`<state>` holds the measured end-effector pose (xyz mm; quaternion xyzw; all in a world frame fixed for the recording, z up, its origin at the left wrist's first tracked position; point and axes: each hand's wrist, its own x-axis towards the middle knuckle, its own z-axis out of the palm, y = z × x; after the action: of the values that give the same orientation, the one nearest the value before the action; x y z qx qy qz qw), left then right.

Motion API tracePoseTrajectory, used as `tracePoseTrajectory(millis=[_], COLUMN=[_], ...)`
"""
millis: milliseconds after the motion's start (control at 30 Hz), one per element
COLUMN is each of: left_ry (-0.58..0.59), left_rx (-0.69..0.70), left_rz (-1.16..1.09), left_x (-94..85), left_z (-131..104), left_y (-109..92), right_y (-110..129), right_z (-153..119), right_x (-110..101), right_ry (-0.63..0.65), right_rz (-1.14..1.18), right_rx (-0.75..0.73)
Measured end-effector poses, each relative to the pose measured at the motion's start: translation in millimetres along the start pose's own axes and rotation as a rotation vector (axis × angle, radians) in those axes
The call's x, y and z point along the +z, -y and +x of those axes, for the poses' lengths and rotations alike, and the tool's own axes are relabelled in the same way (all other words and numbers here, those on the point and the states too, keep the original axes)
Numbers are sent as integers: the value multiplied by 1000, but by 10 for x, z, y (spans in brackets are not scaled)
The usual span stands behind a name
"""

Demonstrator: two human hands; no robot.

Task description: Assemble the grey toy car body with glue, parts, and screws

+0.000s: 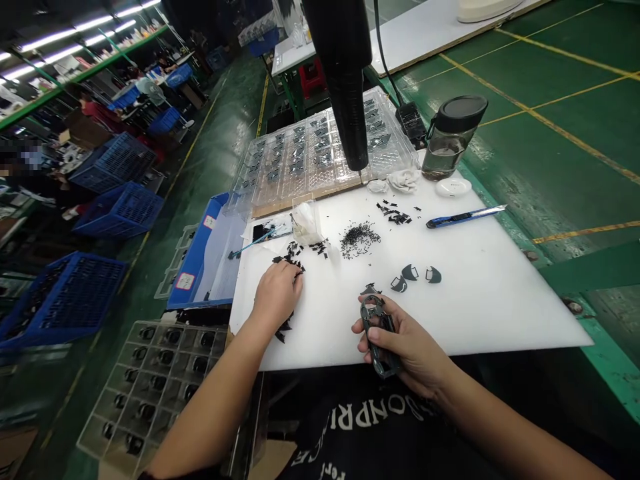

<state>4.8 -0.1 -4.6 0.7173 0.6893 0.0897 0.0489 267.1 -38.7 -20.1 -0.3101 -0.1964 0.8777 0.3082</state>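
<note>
Nearest, at six o'clock just over the front edge of the white bench point(500, 313), the right hand point(405, 347) has its grip clamped around a dark key-fob shell point(379, 327), fingers wrapped along its length. It looks light, rigid and glossy, so probably slippery; holding it by the long sides seems safest. At nine o'clock from it, the left hand point(276, 293) rests palm-down on small black strips point(293, 257), fingers curled together over them; whether it pinches one I cannot tell. The strips look thin, light and easily scattered. Farther, at twelve o'clock, lie a heap of tiny black pins point(357, 239) and three small curved pieces point(414, 275). At two o'clock lies a blue utility knife point(463, 216). Open bench spreads at three o'clock. Farthest stands a clear tray point(310, 157) behind a hanging black tool point(345, 80).
</note>
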Motion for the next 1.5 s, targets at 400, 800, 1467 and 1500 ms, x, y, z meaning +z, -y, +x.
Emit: tracePoseTrajectory(millis=[400, 800, 1467, 1500], left_ry=[115, -51, 127, 150], left_rx=[149, 262, 198, 147], left_rz=[-201, -369, -626, -687], left_x=[169, -12, -71, -70], left_z=[-256, -377, -391, -414], left_y=[-381, -626, -744, -723], right_y=[-69, -97, -112, -108], right_z=[-17, -18, -55, -50], right_x=[92, 148, 198, 200], right_ry=[-162, -125, -115, -137], right_rz=[-112, -336, -315, -308], right_rx=[-59, -72, -26, -29])
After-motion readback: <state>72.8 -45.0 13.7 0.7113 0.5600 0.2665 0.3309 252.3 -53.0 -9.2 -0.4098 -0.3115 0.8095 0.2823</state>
